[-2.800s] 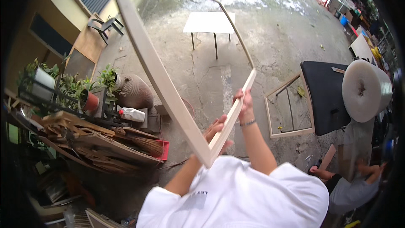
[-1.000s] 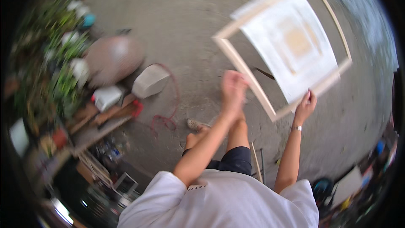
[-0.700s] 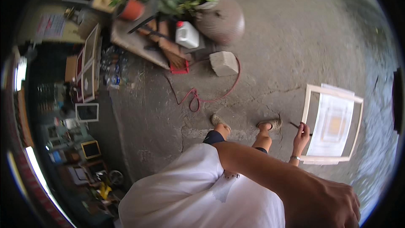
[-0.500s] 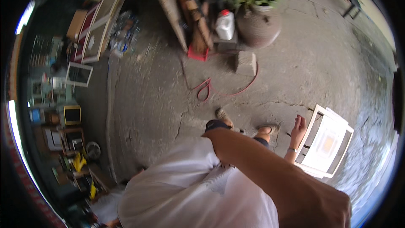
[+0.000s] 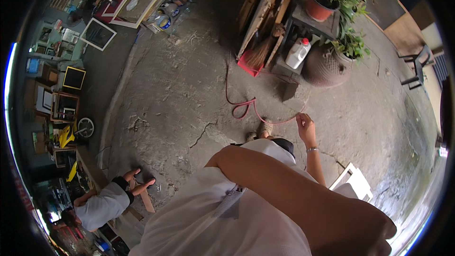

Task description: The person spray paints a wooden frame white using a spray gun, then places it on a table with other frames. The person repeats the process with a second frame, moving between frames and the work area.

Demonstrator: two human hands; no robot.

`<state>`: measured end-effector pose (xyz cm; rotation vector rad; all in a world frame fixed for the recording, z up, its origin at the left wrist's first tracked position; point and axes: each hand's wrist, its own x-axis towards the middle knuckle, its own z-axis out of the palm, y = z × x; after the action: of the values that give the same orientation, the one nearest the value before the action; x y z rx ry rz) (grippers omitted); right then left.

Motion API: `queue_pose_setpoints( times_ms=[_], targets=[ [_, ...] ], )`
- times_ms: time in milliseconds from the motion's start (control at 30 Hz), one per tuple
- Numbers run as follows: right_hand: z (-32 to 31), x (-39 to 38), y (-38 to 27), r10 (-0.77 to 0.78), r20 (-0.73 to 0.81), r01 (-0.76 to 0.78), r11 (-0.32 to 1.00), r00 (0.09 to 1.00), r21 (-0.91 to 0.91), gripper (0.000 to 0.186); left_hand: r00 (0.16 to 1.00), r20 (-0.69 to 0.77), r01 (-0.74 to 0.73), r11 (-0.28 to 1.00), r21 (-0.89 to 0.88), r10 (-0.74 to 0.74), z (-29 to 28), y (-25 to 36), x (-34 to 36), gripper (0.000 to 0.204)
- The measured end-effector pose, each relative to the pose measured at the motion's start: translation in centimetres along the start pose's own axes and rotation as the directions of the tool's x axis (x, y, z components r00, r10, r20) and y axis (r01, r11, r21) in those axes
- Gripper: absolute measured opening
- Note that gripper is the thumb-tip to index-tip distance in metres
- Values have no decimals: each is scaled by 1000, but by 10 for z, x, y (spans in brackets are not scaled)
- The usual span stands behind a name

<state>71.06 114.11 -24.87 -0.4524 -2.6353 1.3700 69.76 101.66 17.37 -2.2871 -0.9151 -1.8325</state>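
Observation:
My left arm crosses in front of my white shirt, its forearm large and near. My left hand (image 5: 385, 238) is at the lower right rim, dark, with its fingers hidden. My right hand (image 5: 306, 125), with a band on the wrist, hangs out ahead over the concrete floor. Its fingers are curled and nothing shows in them. In this view it overlaps the end of a red cord (image 5: 256, 110) lying on the floor. Right of my forearm, a white frame (image 5: 342, 175) with a white sheet (image 5: 361, 183) shows only in part.
A dustpan (image 5: 250, 64), a broom, planks, a white jug (image 5: 298, 53) and potted plants (image 5: 322, 4) stand ahead. Large frames (image 5: 142, 4) and shelves line the left. A person in white (image 5: 104, 207) is at lower left. A dark chair (image 5: 418, 68) stands far right.
The view has turned, shifting the plants and jug rightward. My right hand now appears farther left and higher, its fingers more curled. Less of the white frame shows, and the person at lower left shows more.

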Motion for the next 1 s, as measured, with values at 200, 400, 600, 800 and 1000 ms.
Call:
queue_pose_setpoints(
  times_ms=[200, 400, 600, 800, 1000],
  targets=[
    [51, 96, -53, -155, 129, 147, 987, 979, 70, 19, 938, 65, 311, 912, 268, -339, -86, -12, -48, 19],
    [53, 146, -44, -77, 94, 72, 996, 993, 48, 22, 694, -180, 720, 662, 210, -697, -237, -50, -195, 25],
    [84, 159, -17, 212, 35, -205, 970, 977, -133, 24, 439, -424, 897, 358, 260, -792, -427, -122, -292, 18],
    [146, 169, -77, 553, -162, -566, 823, 817, -47, 23, 559, -441, 825, 422, 375, -702, -604, -310, -356, 29],
    [222, 126, -170, 660, -245, -680, 734, 710, 7, 20, 572, -344, 754, 313, 577, -745, -681, -509, -391, 39]
  ],
)
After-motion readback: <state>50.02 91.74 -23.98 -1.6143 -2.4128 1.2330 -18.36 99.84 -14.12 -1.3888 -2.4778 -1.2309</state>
